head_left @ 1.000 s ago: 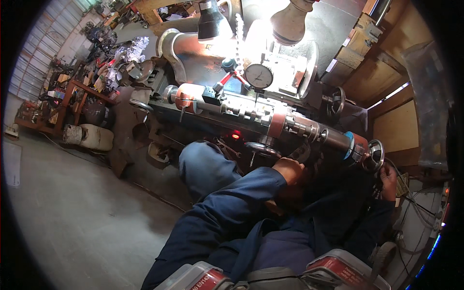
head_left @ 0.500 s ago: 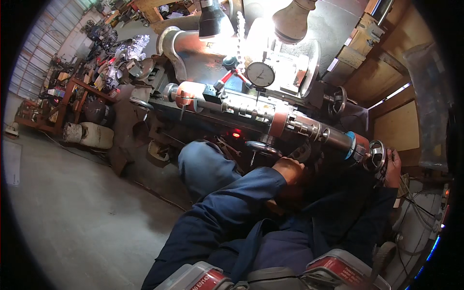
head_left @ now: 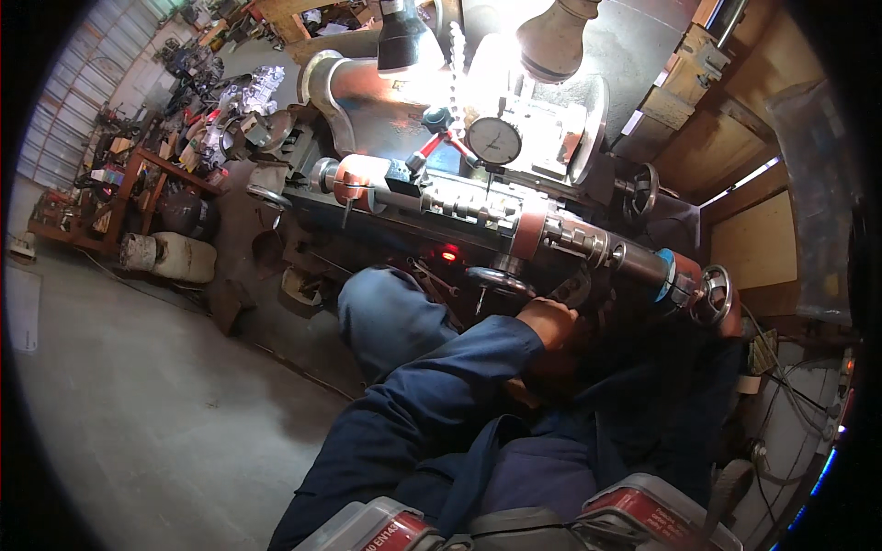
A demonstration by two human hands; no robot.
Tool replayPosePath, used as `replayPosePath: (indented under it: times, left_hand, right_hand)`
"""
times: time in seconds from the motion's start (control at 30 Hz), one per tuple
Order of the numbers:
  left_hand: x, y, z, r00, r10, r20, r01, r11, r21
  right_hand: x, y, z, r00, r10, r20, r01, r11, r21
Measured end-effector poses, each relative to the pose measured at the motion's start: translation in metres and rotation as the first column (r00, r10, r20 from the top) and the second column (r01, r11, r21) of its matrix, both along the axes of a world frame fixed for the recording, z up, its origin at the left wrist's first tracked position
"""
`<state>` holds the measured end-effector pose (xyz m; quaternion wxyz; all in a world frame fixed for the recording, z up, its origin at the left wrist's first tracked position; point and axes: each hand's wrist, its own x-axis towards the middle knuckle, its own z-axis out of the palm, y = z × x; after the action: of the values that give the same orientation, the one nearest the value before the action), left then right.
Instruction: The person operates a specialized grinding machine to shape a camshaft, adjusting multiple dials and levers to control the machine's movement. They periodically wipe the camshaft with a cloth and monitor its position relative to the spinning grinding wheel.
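Note:
My left hand (head_left: 549, 323) is closed beside the dark underside of a grinding machine; whatever its fingers hold is hidden. A metal handwheel (head_left: 501, 283) with a crank handle is just left of it. At the right end of the machine, my right hand (head_left: 731, 321) is low against a second handwheel (head_left: 716, 296), its fingers mostly hidden. A shiny crankshaft (head_left: 464, 204) runs between the left headstock (head_left: 354, 180) and the right-hand end unit (head_left: 682, 277), under an orange-brown clamp (head_left: 530, 230). A round dial gauge (head_left: 494, 142) on a red-armed stand (head_left: 430, 149) has its stem over the shaft.
A black lamp (head_left: 405, 41) and a pale lamp (head_left: 554, 41) hang over the machine. Clutter and a metal rack (head_left: 138, 197) are at the far left, near a dirty pale cylinder (head_left: 184, 257). Cables (head_left: 781, 376) hang at the right. My bent knee (head_left: 390, 317) is by the machine.
My right hand has slid down the right handwheel's rim, and its fingers no longer show at the side. The dial gauge's needle appears shifted. My left hand has stayed in place.

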<state>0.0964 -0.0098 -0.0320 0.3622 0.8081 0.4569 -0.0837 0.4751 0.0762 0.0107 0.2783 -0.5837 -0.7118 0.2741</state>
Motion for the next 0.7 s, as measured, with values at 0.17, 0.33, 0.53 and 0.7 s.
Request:
replayPosePath:
  times: [0.17,0.33,0.53,0.7]
  left_hand:
    - [-0.002,-0.001,0.003,1.000,0.002,-0.005,-0.002,1.000,0.031]
    - [-0.001,0.000,0.004,1.000,0.006,0.022,-0.006,1.000,0.015]
    - [0.000,0.002,0.012,1.000,0.020,-0.015,-0.021,1.000,-0.019]
    - [-0.001,0.002,0.011,1.000,0.013,0.000,-0.013,1.000,-0.021]
  right_hand:
    - [0.039,0.000,-0.047,0.987,-0.159,0.024,0.161,0.976,-0.145]
    - [0.068,-0.015,-0.067,0.971,-0.225,0.075,0.236,0.948,-0.216]
    - [0.074,-0.026,-0.074,0.991,-0.135,-0.003,0.133,0.983,-0.126]
    - [0.065,-0.032,-0.060,0.984,-0.178,0.005,0.177,0.976,-0.128]
